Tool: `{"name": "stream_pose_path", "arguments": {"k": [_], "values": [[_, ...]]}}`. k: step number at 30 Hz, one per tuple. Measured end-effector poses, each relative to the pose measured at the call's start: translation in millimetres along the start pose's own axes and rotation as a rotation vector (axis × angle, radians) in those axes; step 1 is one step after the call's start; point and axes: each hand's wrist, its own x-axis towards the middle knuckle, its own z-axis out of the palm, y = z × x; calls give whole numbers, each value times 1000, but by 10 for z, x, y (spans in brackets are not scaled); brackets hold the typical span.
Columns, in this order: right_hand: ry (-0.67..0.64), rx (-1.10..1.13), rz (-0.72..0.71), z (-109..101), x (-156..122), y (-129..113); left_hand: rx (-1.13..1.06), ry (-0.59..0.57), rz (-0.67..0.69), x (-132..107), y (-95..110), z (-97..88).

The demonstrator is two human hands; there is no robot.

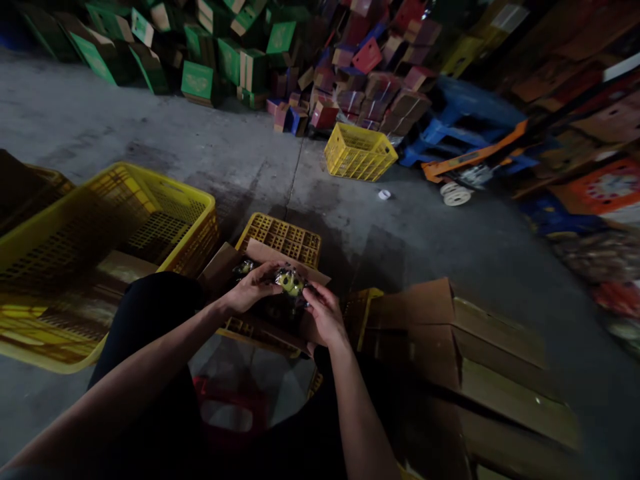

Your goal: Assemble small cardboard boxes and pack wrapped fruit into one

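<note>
Over an open cardboard box (320,270), both hands hold a shiny clear plastic packet (290,281) with something yellow-green and dark-spotted inside; its exact kind cannot be made out. My left hand (254,287) pinches the packet's left side. On the opposite side, the fingers of my right hand (324,310) grip its edge. Another shiny packet (244,268) lies in the box, just left of my left hand. The box rests on an upturned yellow crate (280,235) between my knees. Shadow and my hands hide most of the box's inside.
A large yellow crate (173,187) stands at left with cardboard in it. Flattened or open cartons (430,307) are at right. Ahead are a smaller yellow crate (360,153), a white roll (384,195), an orange pallet jack (470,160), blue pallets (465,107) and piled green boxes (197,81).
</note>
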Motion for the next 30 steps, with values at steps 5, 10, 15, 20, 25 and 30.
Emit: {"name": "stream_pose_path", "arguments": {"k": [5,10,15,20,25,30], "values": [[36,-60,-78,-5,10,21,106,-74,-16,4,21,31],[41,-61,-66,45,-2,-2,291,-87,3,-38,172,58],[-23,37,-78,58,48,9,526,136,38,-58,437,-49],[-57,-511,-181,-4,110,103,705,220,97,-49,588,-213],[-236,-875,-234,46,125,189,827,266,84,-121,664,-331],[-558,-1221,-156,216,101,276,959,85,70,-201,709,-487]]}}
